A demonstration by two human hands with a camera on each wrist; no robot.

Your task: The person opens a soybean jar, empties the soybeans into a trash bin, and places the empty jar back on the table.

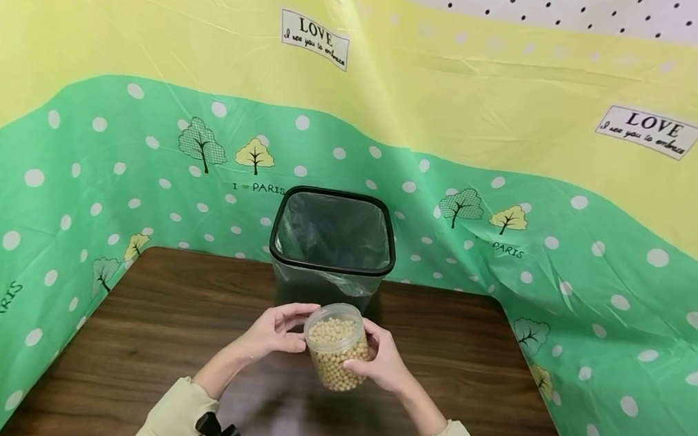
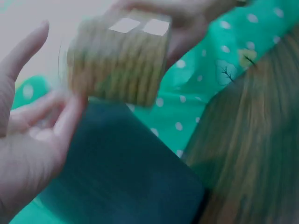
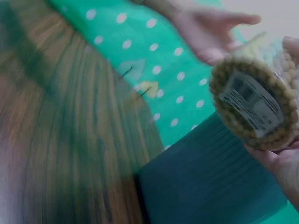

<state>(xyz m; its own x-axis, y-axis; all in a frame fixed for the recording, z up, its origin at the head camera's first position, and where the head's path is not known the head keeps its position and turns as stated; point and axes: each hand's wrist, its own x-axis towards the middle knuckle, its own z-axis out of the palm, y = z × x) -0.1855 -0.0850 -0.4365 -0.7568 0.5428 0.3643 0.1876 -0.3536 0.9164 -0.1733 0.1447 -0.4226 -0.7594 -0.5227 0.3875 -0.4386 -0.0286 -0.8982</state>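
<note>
A clear round jar [image 1: 339, 366] filled with pale, round dried beans is held above the table, its top tilted toward the bin. My right hand [image 1: 388, 361] grips it from the right side, thumb in front and fingers behind. On the left, my left hand [image 1: 280, 330] has its thumb and fingers spread beside the jar's top. In the left wrist view its fingertips [image 2: 77, 100] are right at the jar's top end, with the thumb apart. A white barcode label [image 3: 252, 100] shows on the jar's base in the right wrist view.
A dark bin [image 1: 300, 283] with a black rim and a clear liner stands at the table's back edge, just beyond the jar. Dark wood tabletop [image 1: 191, 315] spreads to both sides. A green and yellow patterned sheet [image 1: 146, 110] encloses the back and sides.
</note>
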